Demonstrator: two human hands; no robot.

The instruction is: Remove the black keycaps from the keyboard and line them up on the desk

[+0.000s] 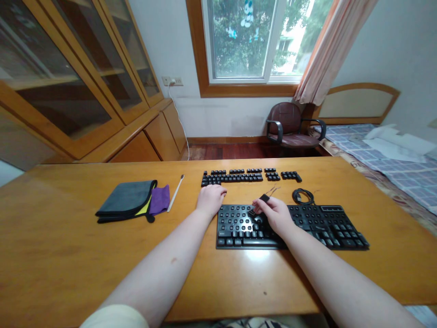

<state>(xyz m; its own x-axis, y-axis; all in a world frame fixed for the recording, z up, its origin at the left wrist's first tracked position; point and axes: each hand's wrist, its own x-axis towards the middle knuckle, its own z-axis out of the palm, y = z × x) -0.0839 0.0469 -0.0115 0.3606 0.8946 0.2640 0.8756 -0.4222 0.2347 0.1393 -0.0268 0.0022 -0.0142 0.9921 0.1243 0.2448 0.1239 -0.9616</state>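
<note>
On the wooden desk lies a black keyboard (239, 222), its upper rows stripped of keycaps and its lower rows and number pad still bearing them. My right hand (278, 216) hovers over its left half, fingers closed on a keycap puller (264, 197) with a black handle and thin wire loops. Removed keycaps (235, 177) stand in several rows behind the keyboard. Beside the left end of the front row rests my left hand (210, 199), fingers curled together; what is in them, if anything, is hidden.
Left of my hands lie a folded grey cloth (126, 198), a purple cloth (160, 199) and a thin white brush (176, 193). A coiled black cable (302, 197) sits behind the keyboard. Beyond the desk are a chair (288, 125) and a bed (378, 146).
</note>
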